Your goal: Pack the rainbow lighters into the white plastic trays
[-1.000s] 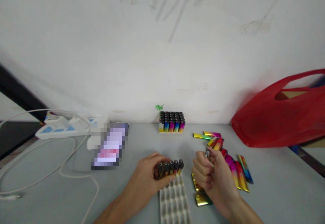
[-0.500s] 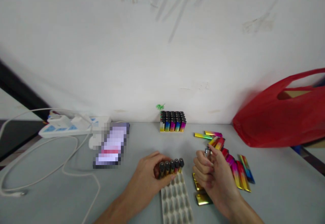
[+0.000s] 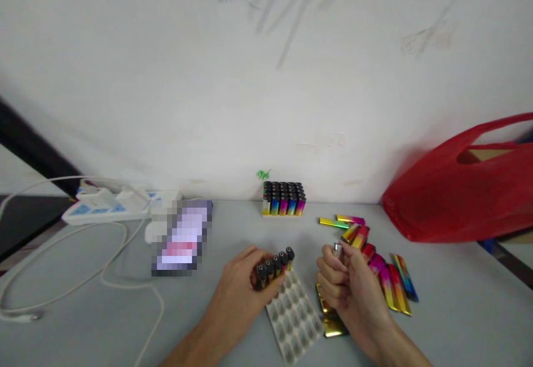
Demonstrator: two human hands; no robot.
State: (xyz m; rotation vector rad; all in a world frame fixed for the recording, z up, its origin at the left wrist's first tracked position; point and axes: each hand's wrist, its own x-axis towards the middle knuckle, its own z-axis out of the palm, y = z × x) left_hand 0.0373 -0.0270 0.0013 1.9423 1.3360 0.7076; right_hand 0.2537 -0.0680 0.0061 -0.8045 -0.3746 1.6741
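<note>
My left hand (image 3: 246, 281) is wrapped round a row of black-topped lighters (image 3: 275, 265) standing in the far end of a pale moulded tray (image 3: 295, 317). Behind that row, toward me, the tray's several hollows show nothing in them. To the right, my right hand (image 3: 343, 281) is closed in a loose fist round a lighter (image 3: 337, 250), of which only the silvery metal top shows. Gold shiny pieces (image 3: 334, 327) lie partly hidden beneath this hand. Beyond it spreads a loose pile of slim, rainbow-coloured metallic pieces (image 3: 387, 283), probably lighters.
A full block of lighters (image 3: 283, 199) stands against the wall. At the left are a phone (image 3: 183, 236) with a blurred screen, a white power strip (image 3: 125, 207) and a looped white cable (image 3: 125, 285). A red bag (image 3: 453, 195) rests at the right.
The tray has swung round, its near end shifting right and away from me, while its row of lighters tilts left. My right hand has barely moved.
</note>
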